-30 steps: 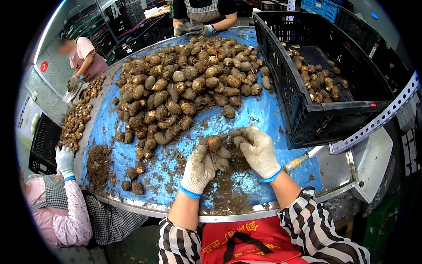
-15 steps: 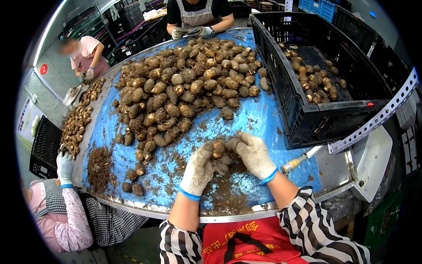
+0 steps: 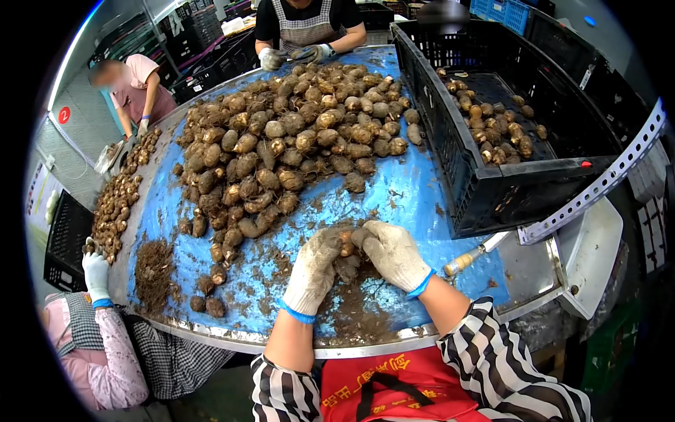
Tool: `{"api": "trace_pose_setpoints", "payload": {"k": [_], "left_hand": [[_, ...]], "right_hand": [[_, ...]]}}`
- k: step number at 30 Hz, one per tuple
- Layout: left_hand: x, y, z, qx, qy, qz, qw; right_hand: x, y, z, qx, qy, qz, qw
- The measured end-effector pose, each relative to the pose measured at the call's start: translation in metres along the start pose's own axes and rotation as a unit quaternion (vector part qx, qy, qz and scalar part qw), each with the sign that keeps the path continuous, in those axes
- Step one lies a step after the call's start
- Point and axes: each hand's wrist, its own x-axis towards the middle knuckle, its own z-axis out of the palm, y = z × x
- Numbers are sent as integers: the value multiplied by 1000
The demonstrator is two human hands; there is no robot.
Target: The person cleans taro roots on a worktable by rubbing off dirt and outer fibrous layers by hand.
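Note:
A small brown taro (image 3: 346,244) is held over the near part of the table, its skin showing between my gloved fingers. My left hand (image 3: 313,271), in a soiled white glove, is closed around it from the left. From the other side my right hand (image 3: 394,257), gloved too, presses thumb and fingers onto it. Parts of the taro are hidden by the gloves. Beyond my hands lies a large heap of hairy taros (image 3: 281,144). Loose dirt and root fibres (image 3: 358,313) are scattered beneath my hands.
A black crate (image 3: 485,179) with several taros stands at the right. A wooden-handled knife (image 3: 460,263) lies near it. Blue sheeting (image 3: 415,204) covers the table. One co-worker (image 3: 309,32) is opposite; others work at the left beside a row of taros (image 3: 112,211).
My right hand has moved in to the left, and its fingers now press on the taro. My left hand keeps its hold. The view has shifted slightly.

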Motion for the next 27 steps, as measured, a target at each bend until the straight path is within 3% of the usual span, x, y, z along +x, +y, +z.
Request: {"api": "trace_pose_setpoints", "payload": {"k": [1, 4, 10, 11, 12, 14, 15, 18, 20, 23, 26, 27], "left_hand": [[-1, -2, 0, -33, -5, -5, 999], [-4, -2, 1, -88, -31, -3, 996], [4, -8, -6, -123, -18, 14, 992], [2, 5, -2, 6, -37, -13, 999], [-10, 10, 4, 138, -6, 12, 990], [-9, 11, -2, 228, 1, 50, 972], [-14, 17, 0, 234, 6, 54, 971], [-23, 24, 9, 167, 42, 29, 985], [-27, 11, -4, 35, -45, 0, 998], [-62, 23, 10, 0, -34, -64, 997], [-84, 62, -8, 11, 2, -91, 996], [-80, 81, -26, 84, 128, -48, 987]], "right_hand": [[-1, 7, 3, 25, 31, -39, 998], [0, 8, 5, 47, 47, -18, 998], [-1, -7, -4, 20, -5, 1, 1000], [0, -14, -7, -52, -21, -29, 998], [-1, -13, -5, -38, -31, -31, 998], [-3, -10, -4, -18, -37, -104, 994], [-1, -9, -7, -55, -41, -204, 977], [-2, -10, -1, 72, 9, -42, 997], [0, -4, -1, 42, 19, -67, 997], [0, -3, -6, -8, -4, -73, 997], [0, -5, -4, -11, -15, -69, 997], [0, -5, -3, -4, -13, -69, 998]]}}
